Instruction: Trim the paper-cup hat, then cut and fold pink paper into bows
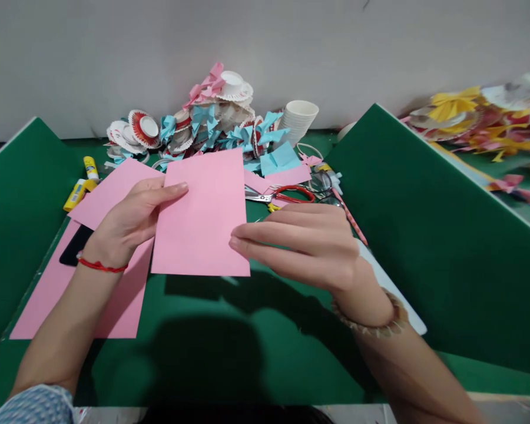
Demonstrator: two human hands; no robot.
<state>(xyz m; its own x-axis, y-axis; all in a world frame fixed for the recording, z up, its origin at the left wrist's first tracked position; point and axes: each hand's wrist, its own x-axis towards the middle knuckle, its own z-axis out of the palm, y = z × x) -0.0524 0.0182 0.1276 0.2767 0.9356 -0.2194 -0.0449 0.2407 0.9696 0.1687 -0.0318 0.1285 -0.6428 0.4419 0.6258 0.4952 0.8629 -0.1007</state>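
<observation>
A rectangular sheet of pink paper (pixel 203 218) is held up above the green table, its face toward me. My left hand (pixel 135 215) grips its left edge, the thumb lying on the front. At the lower right edge, my right hand (pixel 304 241) pinches the sheet between thumb and fingers. Under and beside my left forearm lie more pink sheets (pixel 126 312), partly covered by a dark phone-like object (pixel 76 246). Scissors with red handles (pixel 294 193) lie just beyond my right hand.
Two yellow glue sticks (pixel 75 195) are at the left. Paper-plate crafts with blue and pink bows (pixel 203 121) pile up along the wall, beside stacked paper cups (pixel 299 118). Green partitions (pixel 428 235) stand on both sides. A white strip (pixel 395 288) lies at the right.
</observation>
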